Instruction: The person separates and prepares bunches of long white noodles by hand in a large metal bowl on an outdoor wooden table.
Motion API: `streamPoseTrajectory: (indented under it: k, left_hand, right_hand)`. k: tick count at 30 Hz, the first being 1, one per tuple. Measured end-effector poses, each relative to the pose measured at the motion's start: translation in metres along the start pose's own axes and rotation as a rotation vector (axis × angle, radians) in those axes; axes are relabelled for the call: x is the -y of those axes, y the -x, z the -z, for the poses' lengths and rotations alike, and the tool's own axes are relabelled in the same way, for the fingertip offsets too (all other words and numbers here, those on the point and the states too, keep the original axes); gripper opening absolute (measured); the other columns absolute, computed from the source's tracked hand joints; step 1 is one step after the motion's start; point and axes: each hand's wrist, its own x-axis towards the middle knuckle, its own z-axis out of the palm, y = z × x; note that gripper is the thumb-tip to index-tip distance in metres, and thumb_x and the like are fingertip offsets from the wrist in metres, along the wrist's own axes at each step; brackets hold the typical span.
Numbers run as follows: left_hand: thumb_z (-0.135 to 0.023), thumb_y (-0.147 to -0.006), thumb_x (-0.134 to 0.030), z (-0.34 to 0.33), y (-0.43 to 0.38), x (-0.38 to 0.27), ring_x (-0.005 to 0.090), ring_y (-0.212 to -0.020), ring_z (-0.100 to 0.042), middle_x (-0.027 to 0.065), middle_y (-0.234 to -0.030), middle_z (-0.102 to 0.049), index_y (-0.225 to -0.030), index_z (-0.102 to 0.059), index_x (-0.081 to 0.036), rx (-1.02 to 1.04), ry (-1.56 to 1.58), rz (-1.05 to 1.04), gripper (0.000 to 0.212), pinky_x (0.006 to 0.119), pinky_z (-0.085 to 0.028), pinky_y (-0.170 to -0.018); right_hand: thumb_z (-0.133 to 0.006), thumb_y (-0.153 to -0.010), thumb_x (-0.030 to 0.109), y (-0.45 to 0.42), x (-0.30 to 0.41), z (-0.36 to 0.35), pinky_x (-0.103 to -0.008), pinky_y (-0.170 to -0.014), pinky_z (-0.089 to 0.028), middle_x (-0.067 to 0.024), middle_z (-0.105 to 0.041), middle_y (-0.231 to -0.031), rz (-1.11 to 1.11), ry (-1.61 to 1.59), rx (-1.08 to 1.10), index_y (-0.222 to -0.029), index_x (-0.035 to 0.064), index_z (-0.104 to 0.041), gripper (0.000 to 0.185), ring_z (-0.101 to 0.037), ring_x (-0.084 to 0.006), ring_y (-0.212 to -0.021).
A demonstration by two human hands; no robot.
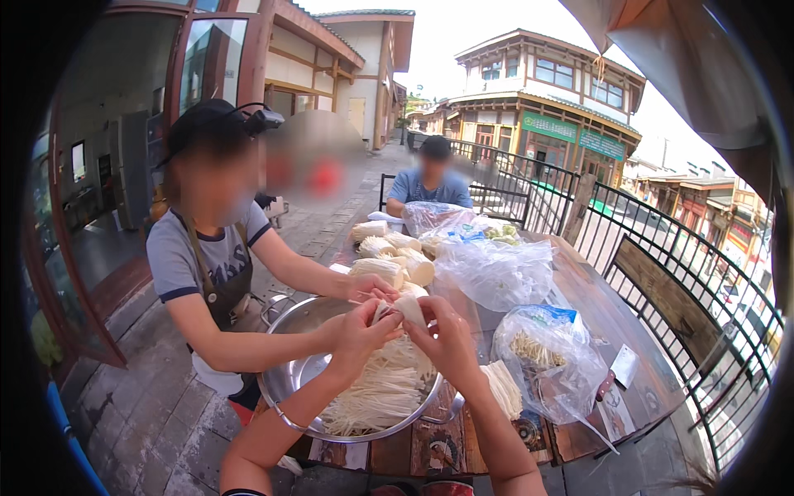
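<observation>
My left hand (366, 332) and my right hand (448, 335) meet above a wide stainless steel pan. Both grip a small white clump of enoki mushrooms (410, 310), my right fingers on its right side and my left fingers at its left edge. Loose enoki strands (375, 397) fill much of the pan (282, 397) beneath. A co-worker's hand (372, 287) reaches in just behind mine; their other hand is partly hidden by my left. A bundle of enoki (501, 389) lies on the table to the right of my right forearm.
Whole enoki bundles (378, 270) are piled beyond the pan on the wooden table (620, 322). Clear plastic bags (496, 273) lie beside them. A cleaver (620, 369) rests at right, near a bag of mushrooms (546, 356). Another person (431, 186) sits at the far end.
</observation>
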Motion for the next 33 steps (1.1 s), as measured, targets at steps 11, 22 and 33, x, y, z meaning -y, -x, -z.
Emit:
streamPoseTrajectory:
  k: [11,22,33]
  left_hand:
    - [-0.055,-0.085,-0.009,0.001,-0.003,0.006,0.0005,-0.048,-0.040,-0.0046,-0.060,-0.045,-0.075,-0.045,-0.007,-0.034,-0.286,-0.181,0.014,0.016,-0.028,-0.039]
    - [-0.057,-0.078,-0.008,0.014,0.000,0.006,0.0030,-0.059,-0.039,-0.0023,-0.065,-0.045,-0.081,-0.047,-0.002,0.029,-0.702,-0.365,0.012,0.021,-0.036,-0.046]
    - [-0.047,-0.082,-0.013,0.036,-0.016,0.005,0.0078,-0.059,-0.039,0.0016,-0.076,-0.046,-0.093,-0.052,-0.003,0.377,0.332,0.141,0.016,0.021,-0.031,-0.051]
  right_hand:
    - [-0.062,-0.077,0.015,0.004,0.001,0.001,-0.0373,-0.063,-0.046,-0.0152,-0.059,-0.083,0.133,0.038,-0.035,-0.096,0.0024,-0.051,0.026,-0.059,-0.0308,-0.075]
    - [-0.061,-0.074,0.011,-0.001,0.001,0.009,-0.0368,-0.065,-0.045,-0.0166,-0.059,-0.084,0.128,0.052,0.074,-0.093,0.0010,-0.053,0.023,-0.058,-0.0329,-0.075]
    - [-0.058,-0.080,0.009,-0.014,-0.023,0.048,-0.0226,-0.071,-0.044,-0.0036,-0.061,-0.088,-0.263,-0.444,0.035,-0.100,-0.0017,-0.056,0.022,-0.055,-0.0078,-0.079]
